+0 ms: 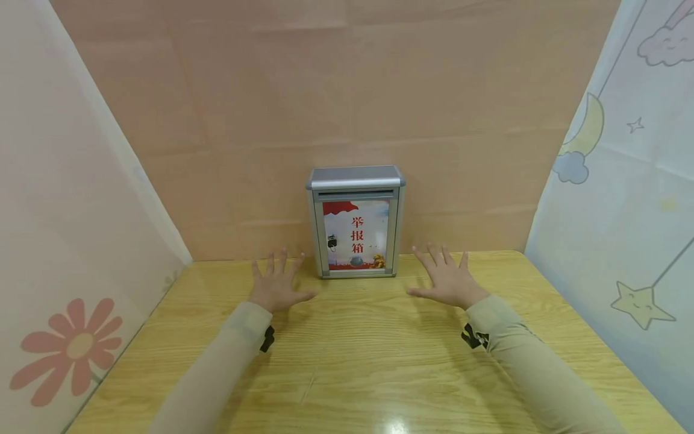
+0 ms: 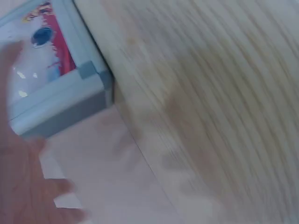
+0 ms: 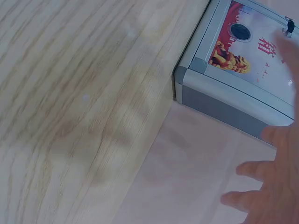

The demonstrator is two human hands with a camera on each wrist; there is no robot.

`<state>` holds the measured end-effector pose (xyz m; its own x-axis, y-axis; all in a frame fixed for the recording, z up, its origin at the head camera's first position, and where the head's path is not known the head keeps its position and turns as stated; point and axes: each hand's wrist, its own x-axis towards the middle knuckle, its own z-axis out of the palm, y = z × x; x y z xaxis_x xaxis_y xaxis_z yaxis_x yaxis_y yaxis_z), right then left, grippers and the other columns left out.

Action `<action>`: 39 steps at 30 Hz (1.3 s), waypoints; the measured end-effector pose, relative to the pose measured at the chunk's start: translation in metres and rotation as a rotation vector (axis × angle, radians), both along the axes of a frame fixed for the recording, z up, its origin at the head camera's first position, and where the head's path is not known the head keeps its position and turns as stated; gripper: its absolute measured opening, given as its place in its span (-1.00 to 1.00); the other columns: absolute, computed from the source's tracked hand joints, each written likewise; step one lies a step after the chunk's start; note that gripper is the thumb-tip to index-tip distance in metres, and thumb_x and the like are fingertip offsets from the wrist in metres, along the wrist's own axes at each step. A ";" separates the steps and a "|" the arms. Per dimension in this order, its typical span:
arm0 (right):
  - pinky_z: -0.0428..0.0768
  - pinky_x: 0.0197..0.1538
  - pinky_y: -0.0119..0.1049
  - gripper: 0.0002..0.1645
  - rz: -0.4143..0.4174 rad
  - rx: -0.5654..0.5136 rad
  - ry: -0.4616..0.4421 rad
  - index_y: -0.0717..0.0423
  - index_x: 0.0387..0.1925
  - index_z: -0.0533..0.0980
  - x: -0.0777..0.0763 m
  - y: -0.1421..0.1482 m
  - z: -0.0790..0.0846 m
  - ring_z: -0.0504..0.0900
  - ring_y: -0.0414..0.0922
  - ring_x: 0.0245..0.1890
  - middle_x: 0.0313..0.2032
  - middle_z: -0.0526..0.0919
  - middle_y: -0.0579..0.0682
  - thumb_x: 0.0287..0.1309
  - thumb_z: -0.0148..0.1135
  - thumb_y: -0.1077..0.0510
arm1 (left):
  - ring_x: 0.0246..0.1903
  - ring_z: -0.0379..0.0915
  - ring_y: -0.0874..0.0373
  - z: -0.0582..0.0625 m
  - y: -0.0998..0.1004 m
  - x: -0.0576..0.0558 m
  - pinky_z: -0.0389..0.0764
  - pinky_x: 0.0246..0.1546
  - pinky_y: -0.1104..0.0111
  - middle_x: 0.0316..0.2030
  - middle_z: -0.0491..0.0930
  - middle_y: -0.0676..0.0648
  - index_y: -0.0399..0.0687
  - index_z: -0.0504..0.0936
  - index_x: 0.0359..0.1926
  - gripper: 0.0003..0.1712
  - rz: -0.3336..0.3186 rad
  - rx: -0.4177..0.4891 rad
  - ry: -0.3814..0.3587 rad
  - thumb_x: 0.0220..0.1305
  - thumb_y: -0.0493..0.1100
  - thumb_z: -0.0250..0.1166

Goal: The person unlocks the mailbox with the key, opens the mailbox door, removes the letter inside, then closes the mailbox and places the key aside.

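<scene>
A grey metal suggestion-type box (image 1: 355, 223) with a slot near its top stands upright at the back of the wooden table (image 1: 347, 337). Its white front panel carries red characters, and a small black key or lock tag (image 1: 332, 242) sits at the panel's left side. To the left of the box, my left hand (image 1: 279, 288) is held with fingers spread, palm down and holding nothing. My right hand (image 1: 449, 282) mirrors it on the other side, fingers also spread. Both wrist views show a lower corner of the box (image 3: 187, 70) beside the fingers.
A plain orange-pink cloth wall (image 1: 347, 108) rises right behind the box. Pale side panels flank the table, the left one with a red flower (image 1: 79, 346), the right one with a star (image 1: 642, 304) and moon.
</scene>
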<state>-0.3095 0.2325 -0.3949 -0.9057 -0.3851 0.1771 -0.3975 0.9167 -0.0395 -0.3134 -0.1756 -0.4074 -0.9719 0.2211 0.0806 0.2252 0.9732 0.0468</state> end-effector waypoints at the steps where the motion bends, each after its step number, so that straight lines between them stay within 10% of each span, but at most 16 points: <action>1: -0.04 0.17 0.59 0.13 0.004 0.008 0.006 -0.08 0.51 -0.01 -0.001 0.000 0.000 0.16 0.41 0.35 0.45 0.07 0.27 0.09 0.05 -0.55 | 0.35 0.10 -0.38 0.000 0.000 -0.001 0.05 0.23 -0.38 0.44 0.10 -0.30 0.09 0.12 0.49 -0.01 0.001 0.008 -0.024 0.18 0.46 0.10; 5: 0.51 0.02 0.24 -0.26 0.047 0.012 -0.001 0.12 0.29 0.36 -0.003 -0.003 0.002 0.56 0.23 0.06 0.19 0.50 0.21 0.25 0.16 -0.25 | -0.19 0.60 -0.09 0.000 -0.001 -0.006 0.61 -0.21 0.01 0.02 0.61 -0.20 -0.17 0.52 0.14 -0.47 0.013 0.097 -0.138 0.26 0.05 0.24; 12: 0.57 -0.27 -0.14 -0.80 0.000 -0.257 -0.238 0.09 -0.22 0.56 -0.024 -0.014 0.001 0.63 -0.05 -0.29 -0.26 0.65 0.01 0.33 0.12 0.05 | -0.58 0.30 0.20 -0.002 0.001 -0.023 0.34 -0.57 0.36 -0.54 0.47 0.06 -0.06 0.58 -0.41 -0.90 0.038 0.346 -0.187 0.24 -0.19 0.18; 19: 0.63 -0.08 -0.03 -0.70 -0.094 -0.789 -0.445 0.42 -0.04 0.41 -0.056 -0.033 -0.019 0.62 0.22 -0.11 -0.06 0.56 0.34 0.38 -0.01 0.23 | -0.25 0.56 -0.03 -0.010 0.022 -0.051 0.56 -0.19 0.17 -0.23 0.64 -0.21 -0.31 0.60 -0.12 -0.74 0.091 0.739 -0.099 0.27 -0.21 0.22; 24: 0.52 0.14 0.08 -0.50 -0.157 -0.983 -0.559 0.54 0.21 0.19 -0.061 -0.046 -0.024 0.47 0.34 0.11 0.17 0.34 0.49 0.41 -0.06 0.24 | -0.02 0.50 -0.18 -0.019 0.036 -0.064 0.51 0.03 0.06 -0.04 0.56 -0.33 -0.42 0.49 0.05 -0.62 0.138 0.908 -0.092 0.27 -0.27 0.24; 39: 0.56 0.11 -0.02 -0.53 -0.228 -1.124 -0.608 0.56 0.19 0.20 -0.067 -0.054 -0.019 0.52 0.22 0.07 0.09 0.41 0.47 0.38 -0.02 0.31 | -0.07 0.51 -0.18 -0.024 0.046 -0.066 0.53 -0.02 0.09 -0.07 0.57 -0.35 -0.42 0.51 -0.01 -0.65 0.202 0.942 -0.123 0.25 -0.27 0.26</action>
<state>-0.3767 0.1785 -0.4141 -0.9796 -0.1221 -0.1598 0.1158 0.3076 -0.9444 -0.3794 -0.1298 -0.4316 -0.9979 -0.0541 0.0344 -0.0006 0.5444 0.8388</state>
